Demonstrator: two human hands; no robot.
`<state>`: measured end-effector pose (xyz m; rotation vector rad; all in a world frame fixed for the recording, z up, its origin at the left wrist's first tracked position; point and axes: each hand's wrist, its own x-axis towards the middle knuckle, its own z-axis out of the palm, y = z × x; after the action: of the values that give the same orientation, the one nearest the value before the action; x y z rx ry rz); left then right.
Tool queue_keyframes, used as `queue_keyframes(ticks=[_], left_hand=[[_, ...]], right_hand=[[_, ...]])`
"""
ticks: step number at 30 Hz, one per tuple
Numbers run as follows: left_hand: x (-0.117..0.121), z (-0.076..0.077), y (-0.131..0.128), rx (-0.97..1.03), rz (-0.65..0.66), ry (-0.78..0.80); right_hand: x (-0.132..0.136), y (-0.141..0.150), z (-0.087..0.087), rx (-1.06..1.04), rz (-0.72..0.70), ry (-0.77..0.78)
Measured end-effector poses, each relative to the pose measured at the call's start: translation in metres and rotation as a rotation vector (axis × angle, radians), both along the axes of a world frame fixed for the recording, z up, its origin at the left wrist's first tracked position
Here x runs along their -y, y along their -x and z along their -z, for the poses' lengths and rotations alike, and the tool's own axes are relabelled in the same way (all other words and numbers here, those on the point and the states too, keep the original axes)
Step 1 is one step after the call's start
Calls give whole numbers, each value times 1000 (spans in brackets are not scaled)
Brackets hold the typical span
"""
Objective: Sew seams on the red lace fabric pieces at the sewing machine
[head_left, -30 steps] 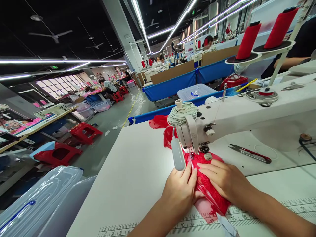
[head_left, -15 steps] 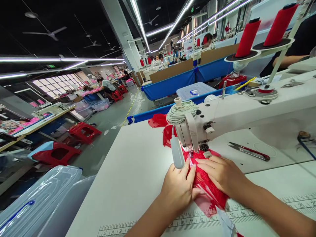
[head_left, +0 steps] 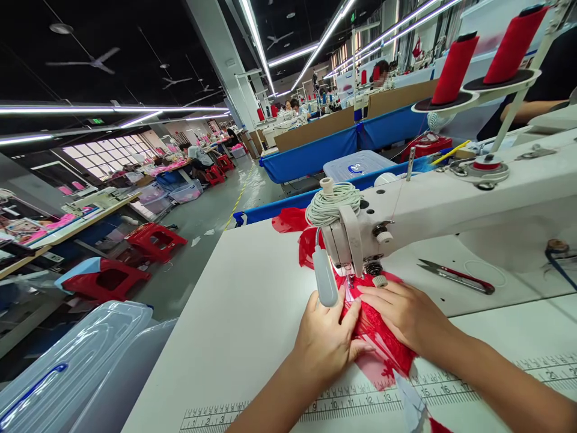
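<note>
red cloth (head_left: pixel 383 343), sheer at one edge and raised like lace along the middle, runs beneath the machine's smooth white arm (head_left: pixel 451 195). the right hand (head_left: pixel 408 313) lies flat on it, fingers stretched out; the left hand (head_left: pixel 327 337) presses it too, though i can't tell if it pinches a fold. a grey paddle (head_left: pixel 325 279) overlaps the left fingertips, and both forearms run out of view. the table (head_left: pixel 243 300) is pale, with ruler marks (head_left: pixel 360 404); beyond, red stools (head_left: pixel 155 242) stand on grey floor (head_left: pixel 189 282).
</note>
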<state>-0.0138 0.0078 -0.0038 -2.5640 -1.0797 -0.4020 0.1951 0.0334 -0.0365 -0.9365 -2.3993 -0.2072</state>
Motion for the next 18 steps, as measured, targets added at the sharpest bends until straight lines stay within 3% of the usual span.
queue_keyframes(ticks=[8, 13, 18], left_hand=[[-1, -2, -4, 98, 194, 74], [4, 0, -7, 85, 90, 130], [8, 1, -8, 69, 62, 76]], right_hand=[[2, -6, -4, -55, -81, 83], [4, -3, 1, -102, -61, 47], [6, 0, 6, -140, -55, 57]])
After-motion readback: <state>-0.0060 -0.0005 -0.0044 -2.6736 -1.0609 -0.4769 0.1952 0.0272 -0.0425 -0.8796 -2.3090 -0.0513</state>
